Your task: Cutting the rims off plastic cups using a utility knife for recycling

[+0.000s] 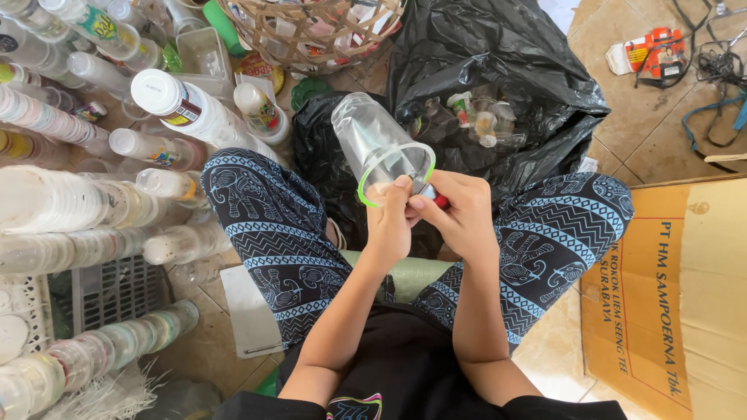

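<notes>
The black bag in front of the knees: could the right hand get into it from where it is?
Probably yes. The black bag gapes open just beyond the right hand, with nothing between, though that hand is busy at the clear cup.

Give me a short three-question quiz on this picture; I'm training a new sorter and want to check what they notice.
1. True or false: the clear plastic cup with a green rim lies on the floor.
2. Which hand holds the small red-handled tool? A) left hand B) right hand
3. What lies open beyond the knees, with clear cups inside?

Key:
1. False; both hands hold it up at its rim.
2. B, with its fingers at the rim.
3. The black plastic bag.
</notes>
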